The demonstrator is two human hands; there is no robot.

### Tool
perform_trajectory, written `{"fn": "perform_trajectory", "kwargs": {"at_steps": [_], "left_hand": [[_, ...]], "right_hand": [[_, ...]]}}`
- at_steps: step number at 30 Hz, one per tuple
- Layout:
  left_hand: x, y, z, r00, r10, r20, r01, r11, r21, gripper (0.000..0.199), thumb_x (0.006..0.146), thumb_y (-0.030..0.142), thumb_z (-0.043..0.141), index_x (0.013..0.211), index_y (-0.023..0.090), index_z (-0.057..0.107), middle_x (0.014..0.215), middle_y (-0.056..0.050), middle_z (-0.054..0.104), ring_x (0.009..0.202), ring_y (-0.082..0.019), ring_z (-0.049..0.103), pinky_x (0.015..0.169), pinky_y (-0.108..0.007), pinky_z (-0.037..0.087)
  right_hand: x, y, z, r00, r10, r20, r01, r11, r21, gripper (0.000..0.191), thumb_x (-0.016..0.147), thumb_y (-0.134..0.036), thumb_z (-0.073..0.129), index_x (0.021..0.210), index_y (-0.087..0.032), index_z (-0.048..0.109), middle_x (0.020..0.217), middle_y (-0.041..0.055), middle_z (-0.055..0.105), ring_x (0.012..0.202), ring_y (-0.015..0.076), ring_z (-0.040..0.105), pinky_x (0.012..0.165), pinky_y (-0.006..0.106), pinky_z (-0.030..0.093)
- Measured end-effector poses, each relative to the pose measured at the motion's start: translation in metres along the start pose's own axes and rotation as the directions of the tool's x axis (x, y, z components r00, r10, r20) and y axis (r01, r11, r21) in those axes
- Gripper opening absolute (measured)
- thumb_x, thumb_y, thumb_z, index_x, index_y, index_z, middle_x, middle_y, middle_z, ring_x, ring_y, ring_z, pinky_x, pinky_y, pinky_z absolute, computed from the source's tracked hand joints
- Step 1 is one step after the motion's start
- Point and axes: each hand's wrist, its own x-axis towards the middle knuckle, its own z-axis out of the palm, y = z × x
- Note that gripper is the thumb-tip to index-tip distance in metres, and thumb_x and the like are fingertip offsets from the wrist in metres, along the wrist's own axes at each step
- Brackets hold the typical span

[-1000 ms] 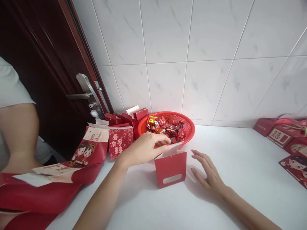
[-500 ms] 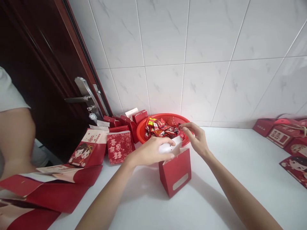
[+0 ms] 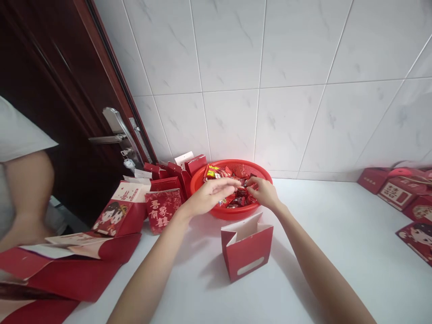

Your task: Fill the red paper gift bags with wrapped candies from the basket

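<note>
The left hand [image 3: 208, 196] reaches in from 7 o'clock, palm down, over the basket [image 3: 232, 215]; its fingers point to 3 o'clock, with a narrow gap to the thumb. The right hand [image 3: 265, 192] comes from 5 o'clock, fingers curled down among the sweets [image 3: 240, 201]; whether its fingertips grip one, I cannot tell. The basket is round, red, perforated plastic, the sweets shiny wrapped pieces. The box [image 3: 250, 253] stands upright on the smooth white table [image 3: 303, 261], at 6 o'clock from the basket: red card, pale inside, mouth open, 1 rounded slot low in front. More red boxes [image 3: 164, 209] crowd 8 o'clock. Compared with 0.5 s earlier, the left hand has left the box's mouth, and both hands now meet over the basket.
</note>
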Motion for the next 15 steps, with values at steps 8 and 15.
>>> {"fn": "perform_trajectory", "kwargs": {"at_steps": [8,15], "left_hand": [[0.055,-0.062,-0.012,0.928,-0.349,-0.128,0.359,0.750,0.556,0.033,0.082,0.028,0.069,0.113,0.017,0.073,0.118,-0.013,0.076,0.114,-0.029,0.070,0.093,-0.032,0.054],[0.068,-0.080,-0.005,0.855,-0.511,-0.087,0.437,0.620,0.652,0.037,0.072,0.030,0.079,0.107,0.019,0.072,0.110,-0.010,0.078,0.089,-0.025,0.074,0.069,-0.025,0.053]], "right_hand": [[0.000,-0.001,0.002,1.000,0.012,0.017,-0.010,0.991,-0.135,0.009,0.086,-0.021,0.064,0.089,-0.025,0.071,0.093,0.0006,0.078,0.081,0.0201,0.070,0.063,0.027,0.039],[0.000,-0.005,0.000,0.998,0.035,0.045,-0.027,0.986,-0.163,0.007,0.087,-0.023,0.064,0.091,-0.025,0.070,0.089,0.0006,0.077,0.079,0.0207,0.069,0.062,0.028,0.038]]}}
